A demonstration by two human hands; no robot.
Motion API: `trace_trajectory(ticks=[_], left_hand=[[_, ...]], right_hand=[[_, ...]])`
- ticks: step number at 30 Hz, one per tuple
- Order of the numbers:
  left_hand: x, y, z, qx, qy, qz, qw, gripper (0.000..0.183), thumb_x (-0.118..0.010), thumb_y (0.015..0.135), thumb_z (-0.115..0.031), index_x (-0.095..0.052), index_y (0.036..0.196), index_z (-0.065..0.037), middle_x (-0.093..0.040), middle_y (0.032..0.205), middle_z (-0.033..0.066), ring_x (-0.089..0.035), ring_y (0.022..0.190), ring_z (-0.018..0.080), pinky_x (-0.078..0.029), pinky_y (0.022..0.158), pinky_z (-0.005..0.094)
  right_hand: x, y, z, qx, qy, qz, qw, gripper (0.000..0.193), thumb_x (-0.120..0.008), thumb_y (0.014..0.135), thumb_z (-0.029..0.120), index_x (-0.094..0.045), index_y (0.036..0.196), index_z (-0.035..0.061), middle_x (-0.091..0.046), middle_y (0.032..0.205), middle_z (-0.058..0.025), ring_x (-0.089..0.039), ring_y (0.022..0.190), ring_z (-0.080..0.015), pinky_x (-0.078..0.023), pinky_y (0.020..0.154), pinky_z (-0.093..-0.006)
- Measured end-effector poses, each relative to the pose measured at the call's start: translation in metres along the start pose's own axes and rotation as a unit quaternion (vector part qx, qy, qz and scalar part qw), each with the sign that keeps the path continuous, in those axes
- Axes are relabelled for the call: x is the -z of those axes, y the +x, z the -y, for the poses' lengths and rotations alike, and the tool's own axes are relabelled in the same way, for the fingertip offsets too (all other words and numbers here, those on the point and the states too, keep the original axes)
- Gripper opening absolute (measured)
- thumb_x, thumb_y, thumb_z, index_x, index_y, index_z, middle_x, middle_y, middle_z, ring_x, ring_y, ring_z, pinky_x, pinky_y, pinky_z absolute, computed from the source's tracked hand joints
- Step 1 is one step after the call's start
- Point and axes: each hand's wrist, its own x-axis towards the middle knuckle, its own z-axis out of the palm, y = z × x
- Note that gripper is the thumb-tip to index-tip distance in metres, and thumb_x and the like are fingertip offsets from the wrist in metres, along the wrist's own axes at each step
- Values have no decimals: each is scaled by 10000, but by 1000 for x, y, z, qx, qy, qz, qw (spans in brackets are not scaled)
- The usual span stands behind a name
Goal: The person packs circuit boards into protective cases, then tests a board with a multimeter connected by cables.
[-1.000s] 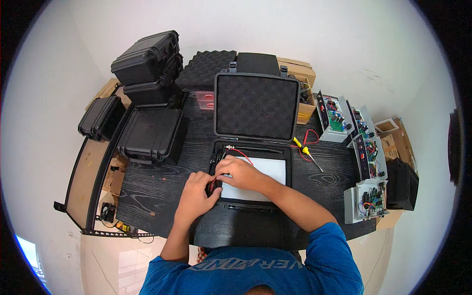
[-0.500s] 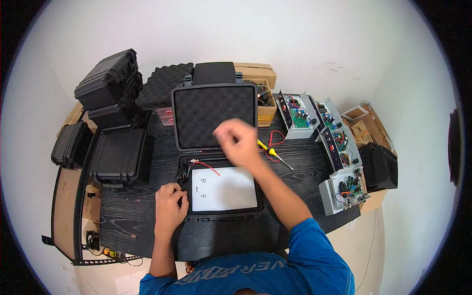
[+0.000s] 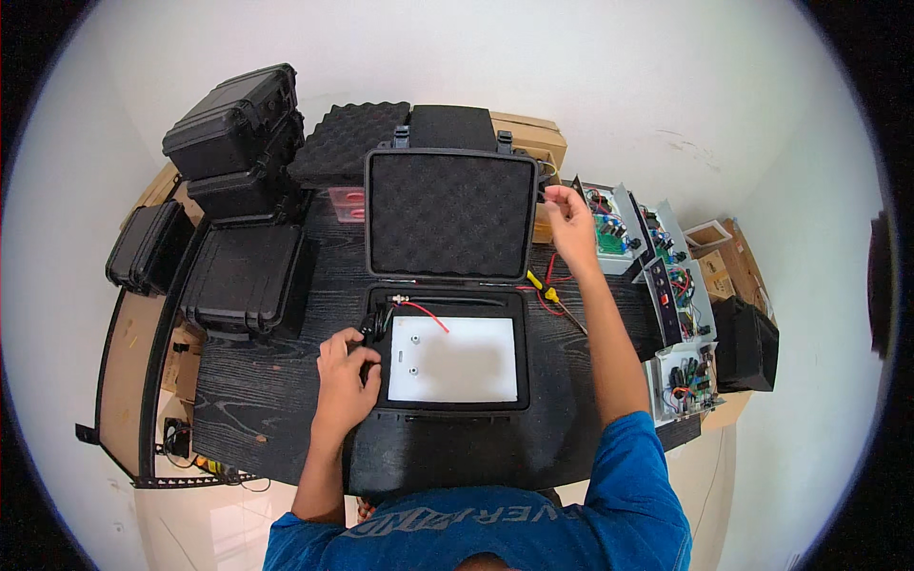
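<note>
An open black hard case lies before me, its foam-lined lid (image 3: 450, 214) standing up at the back. In its black foam base sits a white flat box (image 3: 457, 366) with small metal fittings. Along the base's far left side are a black cable (image 3: 376, 322), a metal connector (image 3: 400, 300) and a red wire (image 3: 433, 317). My left hand (image 3: 347, 376) rests at the case's left edge beside the cable, fingers loosely bent and apart. My right hand (image 3: 571, 226) is raised at the lid's right edge, by the cardboard box (image 3: 543, 226) of cables. Its fingertips are pinched; whatever they hold is unclear.
A yellow-handled screwdriver (image 3: 546, 288) lies right of the case near red wire. Several metal housings with circuit boards (image 3: 619, 233) line the right side. Closed black cases (image 3: 243, 281) are stacked at left. Wavy foam (image 3: 352, 138) is behind the lid.
My right hand has moved from above the case to the right and away from me, beside the cardboard box. My left hand stays by the case's left edge. The whole view has shifted slightly.
</note>
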Motion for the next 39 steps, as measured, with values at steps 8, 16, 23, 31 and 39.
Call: trace_trajectory(ticks=[8, 16, 23, 31, 39], left_hand=[[-9, 5, 8, 68, -151, -17, 986, 835, -712, 769, 16, -319, 1506, 0, -412, 1446, 264, -381, 1358, 443, -295, 1165, 509], [-7, 8, 15, 21, -163, 51, 985, 844, -664, 806, 0, -299, 1567, -4, -338, 1608, 232, -284, 1483, 449, -232, 1234, 476], [-7, 5, 10, 7, -91, 1, 996, 663, -659, 818, -17, -490, 1460, 0, -423, 1544, 202, -325, 1453, 433, -258, 1217, 496], [-21, -8, 31, -23, -138, -41, 989, 523, -612, 895, -86, -546, 1399, 37, -505, 1423, 233, -437, 1325, 403, -318, 1153, 472], [-27, -27, 23, 59, -444, -37, 893, 937, -301, 989, -694, -271, 1588, 26, -416, 1561, 259, -429, 1438, 342, -299, 1191, 395]], right_hand=[[-21, -39, 31, 36, -38, 69, 996, 637, -663, 935, 18, -386, 1508, 65, -519, 1445, -202, -595, 1249, -268, -534, 965, -374], [-19, -39, 41, 2, 91, 70, 993, 749, -660, 960, 55, -244, 1582, 74, -488, 1473, -201, -531, 1318, -271, -497, 1015, -369], [4, -55, 58, 66, 129, 10, 989, 673, -676, 985, 154, -315, 1544, 59, -551, 1081, -45, -530, 931, -108, -468, 856, -252], [50, -137, 100, 237, -105, 116, 959, 588, -798, 674, 229, -704, 1218, 29, -611, 910, -89, -620, 877, -264, -514, 823, -384], [67, -228, 80, 225, -155, 196, 942, 707, -826, 553, 105, -710, 1250, 120, -605, 1015, -110, -638, 961, -310, -544, 860, -429]])
